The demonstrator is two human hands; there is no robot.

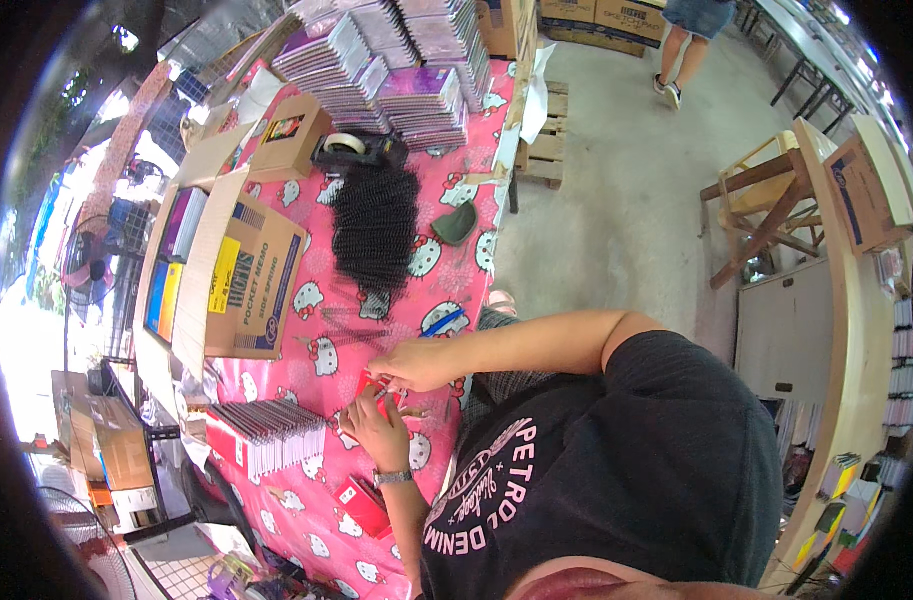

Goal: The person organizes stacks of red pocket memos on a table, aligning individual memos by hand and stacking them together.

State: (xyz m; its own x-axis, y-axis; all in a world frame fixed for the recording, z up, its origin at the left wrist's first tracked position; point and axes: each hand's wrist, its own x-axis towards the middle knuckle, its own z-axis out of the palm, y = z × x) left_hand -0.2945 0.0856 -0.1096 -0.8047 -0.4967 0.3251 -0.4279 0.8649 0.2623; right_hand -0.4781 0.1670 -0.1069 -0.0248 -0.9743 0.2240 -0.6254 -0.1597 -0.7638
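A small red notebook (364, 381) is between my two hands over the pink patterned tablecloth, mostly covered by fingers. My left hand (374, 430), with a watch at its wrist, grips it from the near side. From the right, my right hand (421, 366) reaches across, its fingers closed on the notebook's edge. A neat row of red-covered spiral notebooks (266, 440) stands left of my hands. Another red notebook (364, 508) lies flat nearer to me. Beyond my hands is a pile of black binding coils (374, 225), with several loose coils (361, 325) closer in.
An open carton (261, 275) holding notebooks stands at the left. Tall stacks of purple spiral notebooks (421, 105) and a tape dispenser (351, 150) sit at the back. A green dish (454, 224) and blue tool (443, 321) lie near the right edge. A person (684, 55) stands farther off.
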